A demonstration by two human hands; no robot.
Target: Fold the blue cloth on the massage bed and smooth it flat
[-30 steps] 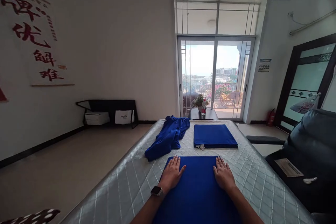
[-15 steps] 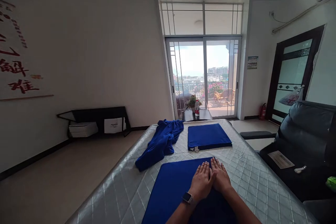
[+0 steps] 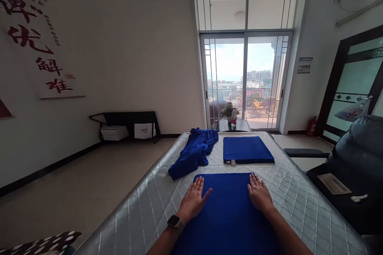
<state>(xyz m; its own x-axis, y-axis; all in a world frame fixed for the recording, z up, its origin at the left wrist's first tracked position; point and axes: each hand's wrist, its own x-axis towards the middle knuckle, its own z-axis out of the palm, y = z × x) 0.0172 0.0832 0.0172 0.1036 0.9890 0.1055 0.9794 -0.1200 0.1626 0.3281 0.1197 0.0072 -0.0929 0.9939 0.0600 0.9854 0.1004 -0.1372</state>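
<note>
A flat, folded blue cloth (image 3: 227,211) lies on the quilted mattress (image 3: 134,211) in front of me. My left hand (image 3: 193,199) rests flat along its left edge, thumb spread out and a watch on the wrist. On the opposite side my right hand (image 3: 259,192) lies at the far right corner, fingers stretched. Neither hand grips anything. Beyond the hands sits a neatly folded blue cloth (image 3: 248,148) with a white tag at its near edge. To its left is a crumpled blue cloth (image 3: 197,152).
A black armchair (image 3: 356,159) stands to the right of the mattress, with a card (image 3: 333,183) on its seat. Past the far end are a small dark table (image 3: 224,126) and a bottle (image 3: 233,117). A patterned cushion (image 3: 50,243) shows at lower left.
My hands have moved apart, the left one to the cloth's left edge, the right one slightly right. The view has turned left, bringing the patterned cushion into sight.
</note>
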